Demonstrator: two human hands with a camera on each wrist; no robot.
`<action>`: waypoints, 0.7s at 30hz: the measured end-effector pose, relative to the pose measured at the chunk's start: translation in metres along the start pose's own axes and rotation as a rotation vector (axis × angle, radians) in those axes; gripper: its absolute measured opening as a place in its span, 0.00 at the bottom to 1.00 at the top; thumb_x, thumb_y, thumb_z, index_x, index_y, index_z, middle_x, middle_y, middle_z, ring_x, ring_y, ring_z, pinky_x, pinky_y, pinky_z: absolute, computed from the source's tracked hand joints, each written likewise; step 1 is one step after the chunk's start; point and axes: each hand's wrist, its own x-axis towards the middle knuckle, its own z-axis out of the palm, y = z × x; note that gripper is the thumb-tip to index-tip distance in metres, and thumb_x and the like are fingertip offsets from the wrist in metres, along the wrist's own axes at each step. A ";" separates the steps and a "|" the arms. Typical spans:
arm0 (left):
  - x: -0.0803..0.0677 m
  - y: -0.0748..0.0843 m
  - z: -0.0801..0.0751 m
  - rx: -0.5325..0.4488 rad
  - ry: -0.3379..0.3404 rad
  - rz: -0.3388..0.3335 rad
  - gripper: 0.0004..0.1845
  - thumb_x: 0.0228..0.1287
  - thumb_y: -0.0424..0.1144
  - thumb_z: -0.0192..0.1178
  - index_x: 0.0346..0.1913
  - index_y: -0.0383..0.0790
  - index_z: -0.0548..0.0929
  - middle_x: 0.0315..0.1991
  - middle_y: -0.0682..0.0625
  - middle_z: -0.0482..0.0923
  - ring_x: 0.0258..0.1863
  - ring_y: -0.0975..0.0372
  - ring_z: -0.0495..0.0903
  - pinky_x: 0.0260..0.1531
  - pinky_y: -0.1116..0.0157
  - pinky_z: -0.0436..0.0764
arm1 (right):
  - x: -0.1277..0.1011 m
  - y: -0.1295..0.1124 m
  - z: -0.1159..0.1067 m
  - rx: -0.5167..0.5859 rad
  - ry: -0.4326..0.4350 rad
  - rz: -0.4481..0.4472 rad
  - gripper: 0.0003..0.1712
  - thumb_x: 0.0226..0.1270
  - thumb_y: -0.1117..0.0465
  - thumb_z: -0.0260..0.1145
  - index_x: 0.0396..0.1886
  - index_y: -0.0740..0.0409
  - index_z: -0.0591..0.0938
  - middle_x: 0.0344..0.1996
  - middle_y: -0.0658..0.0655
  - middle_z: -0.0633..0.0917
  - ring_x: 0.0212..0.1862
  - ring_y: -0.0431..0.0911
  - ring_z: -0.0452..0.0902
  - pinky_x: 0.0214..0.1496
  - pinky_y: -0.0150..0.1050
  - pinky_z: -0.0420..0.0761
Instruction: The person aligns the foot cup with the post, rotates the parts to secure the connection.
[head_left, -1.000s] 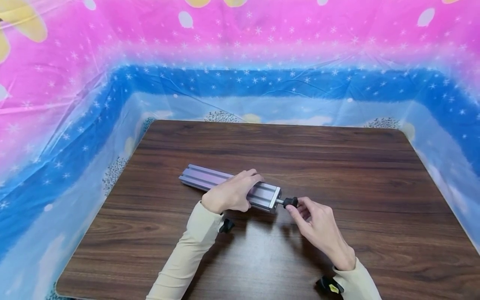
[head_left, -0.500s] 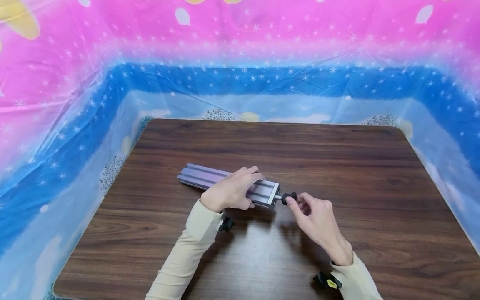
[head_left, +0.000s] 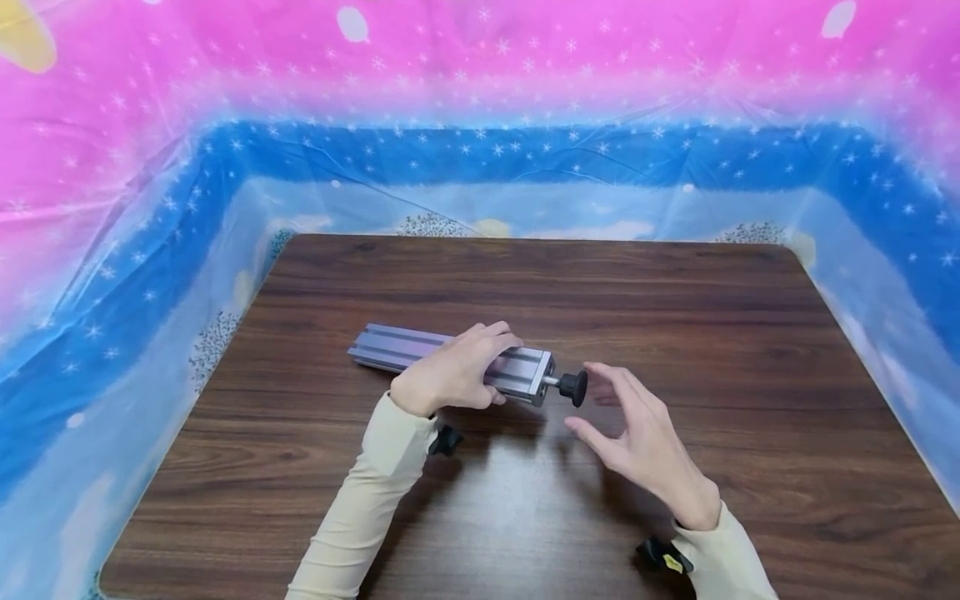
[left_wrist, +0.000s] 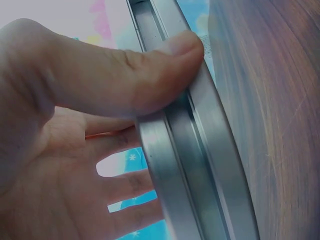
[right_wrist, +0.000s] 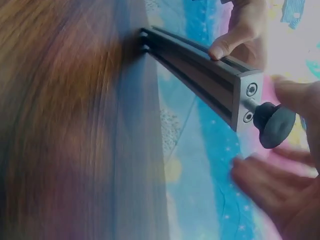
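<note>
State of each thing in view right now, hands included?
Silver grooved aluminium bar: held one-handed.
Black round knob: attached, metal stem showing.
Two metal socket screws: seated in silver end plate.
Left hand: gripping the bar.
Right hand: fingers spread near the knob, not gripping.

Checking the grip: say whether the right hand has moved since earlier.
Yes: the right hand shifted slightly right against the table, opening from the knob.
</note>
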 end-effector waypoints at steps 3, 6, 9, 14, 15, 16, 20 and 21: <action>0.000 -0.001 0.000 0.015 0.009 0.006 0.34 0.50 0.36 0.76 0.63 0.39 0.78 0.45 0.51 0.74 0.45 0.57 0.72 0.47 0.60 0.75 | 0.004 0.000 -0.002 0.011 0.035 -0.151 0.41 0.50 0.66 0.80 0.67 0.61 0.76 0.58 0.58 0.81 0.51 0.49 0.82 0.58 0.31 0.77; -0.001 -0.002 0.001 0.024 0.013 0.011 0.34 0.50 0.35 0.75 0.63 0.39 0.78 0.44 0.52 0.73 0.44 0.58 0.71 0.46 0.60 0.75 | 0.009 0.000 -0.002 0.002 0.068 -0.239 0.37 0.51 0.69 0.77 0.64 0.62 0.78 0.57 0.58 0.82 0.53 0.49 0.81 0.63 0.27 0.73; -0.001 -0.003 0.002 0.021 0.016 0.017 0.34 0.49 0.35 0.75 0.63 0.38 0.78 0.43 0.51 0.73 0.44 0.58 0.71 0.46 0.61 0.75 | 0.010 0.001 -0.002 -0.009 0.094 -0.261 0.32 0.52 0.69 0.75 0.61 0.62 0.81 0.54 0.57 0.84 0.51 0.49 0.83 0.61 0.26 0.74; 0.000 -0.001 0.002 0.028 0.020 0.022 0.33 0.50 0.34 0.74 0.63 0.39 0.78 0.41 0.52 0.72 0.43 0.58 0.71 0.45 0.61 0.73 | 0.010 0.003 -0.001 -0.018 0.107 -0.217 0.29 0.56 0.65 0.75 0.60 0.63 0.81 0.47 0.55 0.86 0.42 0.47 0.85 0.48 0.37 0.82; 0.000 -0.001 0.002 0.029 0.020 0.024 0.33 0.50 0.34 0.74 0.62 0.39 0.78 0.41 0.52 0.72 0.43 0.58 0.71 0.45 0.61 0.73 | 0.009 0.003 -0.001 -0.022 0.109 -0.200 0.29 0.56 0.64 0.76 0.59 0.63 0.82 0.46 0.54 0.86 0.41 0.46 0.86 0.46 0.37 0.82; 0.000 0.000 0.002 0.029 0.021 0.027 0.33 0.50 0.34 0.74 0.62 0.39 0.78 0.41 0.52 0.72 0.43 0.58 0.70 0.45 0.60 0.73 | 0.009 0.003 -0.001 -0.026 0.112 -0.185 0.29 0.56 0.64 0.76 0.59 0.63 0.82 0.44 0.54 0.87 0.40 0.45 0.86 0.45 0.37 0.82; 0.000 0.001 0.003 0.034 0.024 0.038 0.33 0.50 0.34 0.74 0.62 0.38 0.78 0.41 0.51 0.72 0.43 0.58 0.71 0.46 0.60 0.74 | 0.008 0.002 0.000 -0.026 0.130 -0.132 0.25 0.54 0.65 0.77 0.53 0.63 0.84 0.36 0.52 0.88 0.35 0.43 0.86 0.41 0.33 0.83; 0.000 0.001 0.003 0.032 0.023 0.038 0.33 0.50 0.34 0.74 0.63 0.38 0.78 0.42 0.51 0.72 0.44 0.58 0.71 0.46 0.60 0.74 | 0.008 0.001 0.001 -0.027 0.135 -0.124 0.23 0.54 0.65 0.77 0.51 0.63 0.85 0.34 0.52 0.89 0.33 0.43 0.86 0.39 0.32 0.84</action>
